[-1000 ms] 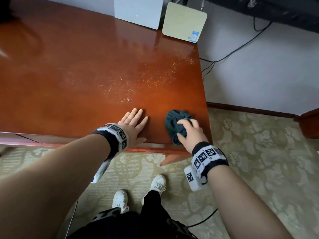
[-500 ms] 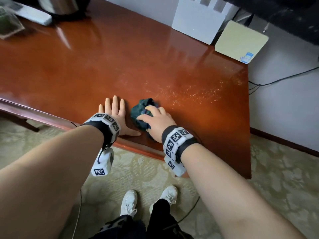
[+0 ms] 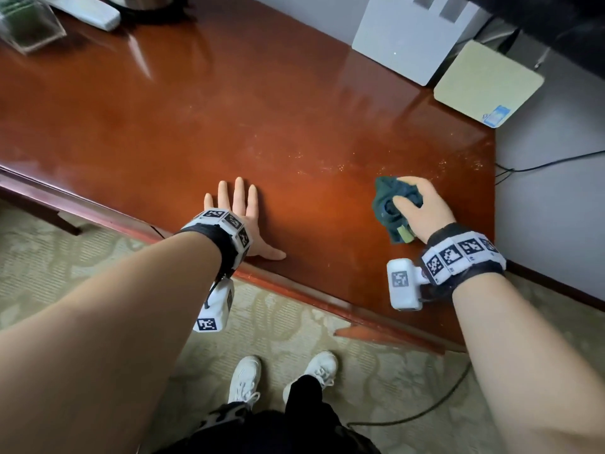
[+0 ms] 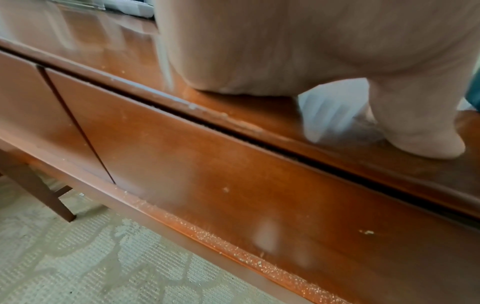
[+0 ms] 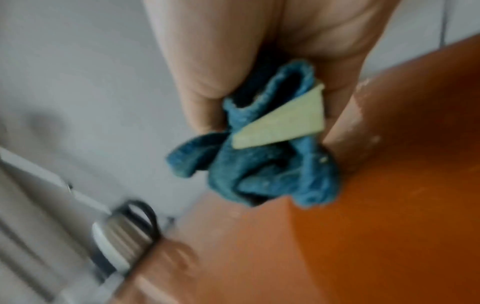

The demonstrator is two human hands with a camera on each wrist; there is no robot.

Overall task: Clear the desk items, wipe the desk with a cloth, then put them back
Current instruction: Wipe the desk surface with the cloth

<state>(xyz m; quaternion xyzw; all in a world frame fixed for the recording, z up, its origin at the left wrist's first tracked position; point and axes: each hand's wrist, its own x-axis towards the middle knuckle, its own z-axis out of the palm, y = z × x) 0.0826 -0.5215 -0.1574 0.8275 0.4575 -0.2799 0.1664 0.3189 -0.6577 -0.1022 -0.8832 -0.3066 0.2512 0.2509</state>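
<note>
right hand: fingers curled round the cloth, bunching it and pressing it on the desk top; sits at 3 o'clock in the head view, near the desk's right end.
cloth: dark teal, crumpled into a wad, partly under the right hand's fingers; a pale yellow-green tag sticks out at its near side. The right wrist view shows it blue-teal and blurred, squeezed between thumb and fingers.
left hand: flat on the desk, palm down, fingers straight and slightly spread, thumb out along the front edge; at 9 o'clock from the cloth, well apart from it. Holds nothing.
desk: glossy red-brown wood; pale dust specks in a band at 12 o'clock from the cloth, running toward the right end.
drawer fronts: left wrist view only, below the top's edge; dust grains along the lower rail.
white box: upright at the desk's back edge, 1 o'clock.
beige flat device: just right of the white box, blue sticker on its near corner; overhangs the back right corner.
clear container: 11 o'clock corner, green contents.
white remote: beside the container, far left back.
dark round item at 12 o'clock edge: cut off, cannot tell what.
floor: patterned carpet, white shoes, black cable trailing right.
</note>
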